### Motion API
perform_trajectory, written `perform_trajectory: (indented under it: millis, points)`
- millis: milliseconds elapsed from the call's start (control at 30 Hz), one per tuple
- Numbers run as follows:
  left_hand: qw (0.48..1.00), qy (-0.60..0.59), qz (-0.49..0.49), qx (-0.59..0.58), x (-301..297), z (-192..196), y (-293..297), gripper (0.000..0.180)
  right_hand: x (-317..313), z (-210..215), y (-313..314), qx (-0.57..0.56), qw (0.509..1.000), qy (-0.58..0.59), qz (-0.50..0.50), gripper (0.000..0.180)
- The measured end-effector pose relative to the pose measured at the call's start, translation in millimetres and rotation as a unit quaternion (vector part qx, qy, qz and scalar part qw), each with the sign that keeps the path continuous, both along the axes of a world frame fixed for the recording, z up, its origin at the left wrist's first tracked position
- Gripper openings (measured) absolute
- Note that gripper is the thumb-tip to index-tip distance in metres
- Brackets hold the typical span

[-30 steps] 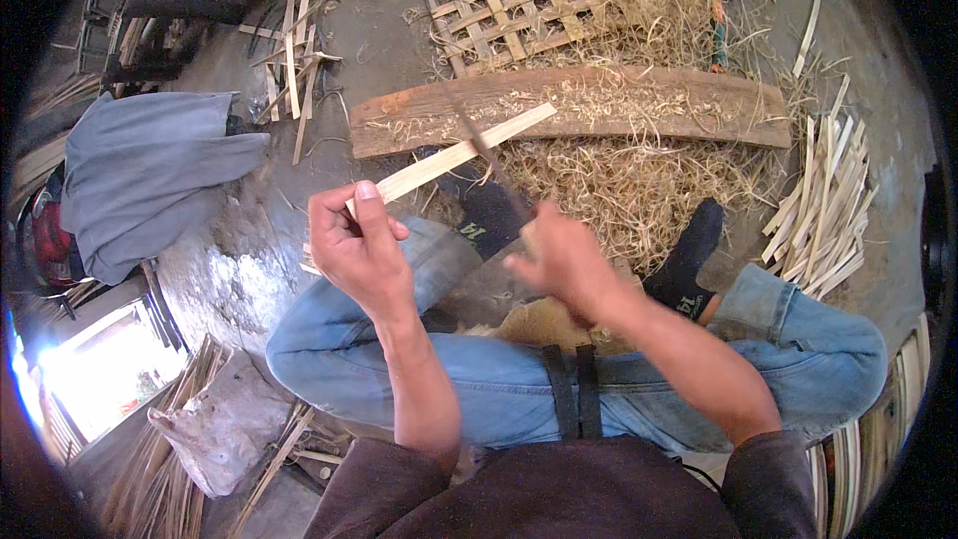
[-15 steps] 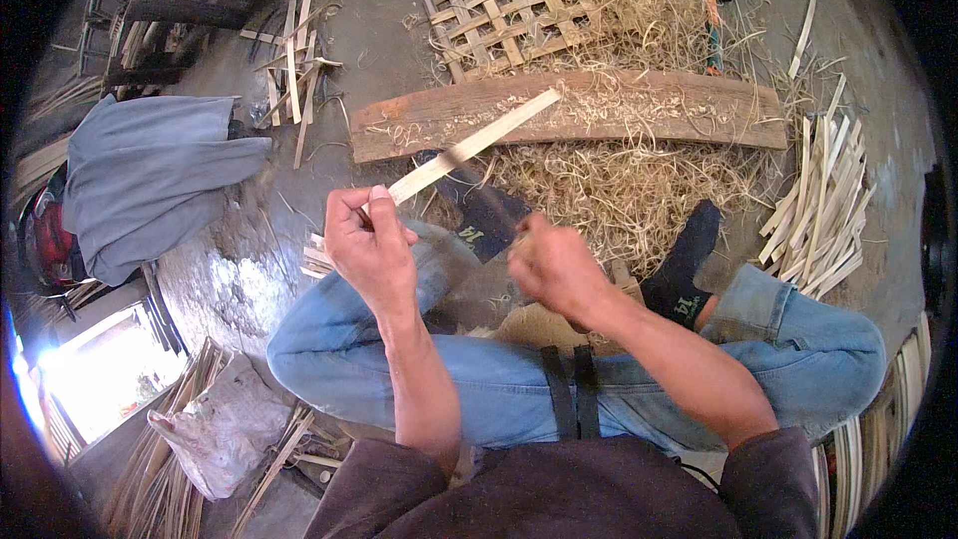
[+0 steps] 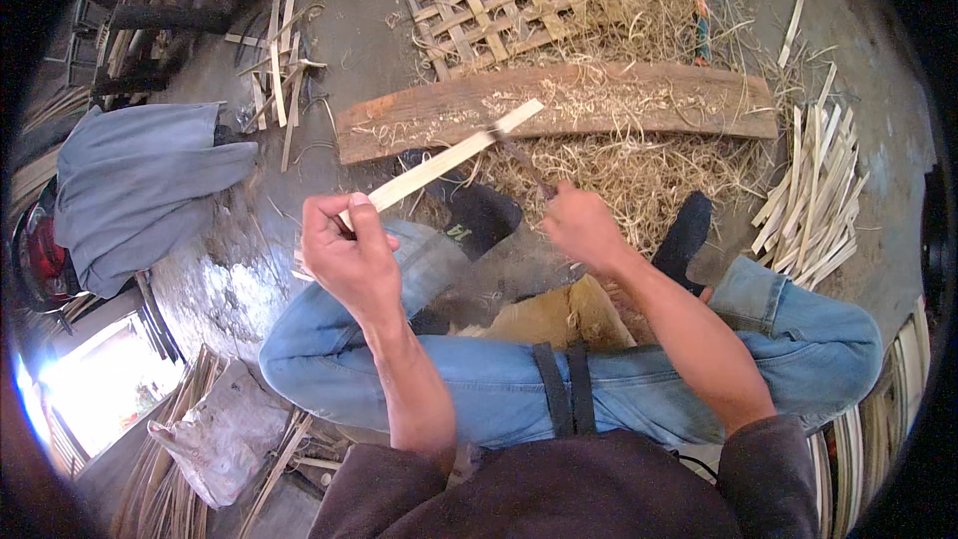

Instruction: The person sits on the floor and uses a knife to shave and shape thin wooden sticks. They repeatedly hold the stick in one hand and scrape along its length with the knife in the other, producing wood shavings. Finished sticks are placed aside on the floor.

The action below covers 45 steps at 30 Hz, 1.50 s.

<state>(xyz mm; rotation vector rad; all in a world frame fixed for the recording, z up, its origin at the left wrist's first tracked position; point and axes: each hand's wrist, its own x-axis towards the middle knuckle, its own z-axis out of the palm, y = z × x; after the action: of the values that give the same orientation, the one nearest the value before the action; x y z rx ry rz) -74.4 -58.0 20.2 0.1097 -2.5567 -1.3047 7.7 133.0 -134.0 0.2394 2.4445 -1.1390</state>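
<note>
Pinched between thumb and fingers of my left hand (image 3: 351, 252) is one end of a pale, flat bamboo strip (image 3: 431, 172). It slants up and away to the right, its far end over a wooden plank (image 3: 389, 130). In my right hand (image 3: 584, 225), closed around its handle, is a knife (image 3: 526, 165) with a dark, narrow blade. The blade's tip meets the strip in its far part, and the blade is slightly blurred. My right fingers hide most of the handle. Curly shavings (image 3: 609, 185) lie beneath and beyond the knife.
A pile of cut strips (image 3: 813, 190) lies at the right, and a few more strips (image 3: 276, 60) at the far left. Behind the plank rests a woven bamboo panel (image 3: 499, 5) partly under shavings. Grey cloth (image 3: 150, 190) drapes at the left; a pale sack (image 3: 225, 429) sits nearer.
My right hand has moved slightly right and away, carrying the knife blade along the strip toward its far end. My left hand still grips the strip, a little farther left in view.
</note>
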Motion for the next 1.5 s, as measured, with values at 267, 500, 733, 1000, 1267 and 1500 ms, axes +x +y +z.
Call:
perform_trajectory:
  millis: [267, 500, 733, 1000, 1267, 1500]
  points:
    - [1.000, -0.007, 0.010, -0.015, 3.5, 0.3, -1.8, 0.014, -3.0, -13.2, 11.4, 0.037, 0.998, -0.012, -0.045, 0.034]
    - [1.000, -0.010, -0.021, 0.006, 5.7, 8.1, 14.7, 0.009, 14.8, -69.2, 32.9, 0.084, 0.995, 0.045, -0.004, 0.030]
    - [0.998, 0.001, -0.033, 0.045, 9.4, 6.7, 3.4, 0.014, 6.9, -24.3, 18.1, 0.061, 0.995, -0.008, -0.078, 0.028]
    - [0.975, 0.011, -0.131, 0.177, 8.9, 2.7, 5.0, 0.033, 8.6, -17.4, 26.1, 0.003, 0.994, 0.008, -0.105, 0.045]
    - [0.990, 0.073, -0.095, 0.070, 3.0, -6.7, -8.5, 0.035, -0.1, 54.8, -6.6, -0.063, 0.995, 0.014, -0.073, 0.050]
    - [0.992, 0.073, -0.087, 0.050, 0.2, -8.7, -6.1, 0.034, -4.8, 141.1, -31.1, -0.165, 0.982, 0.089, 0.007, 0.036]
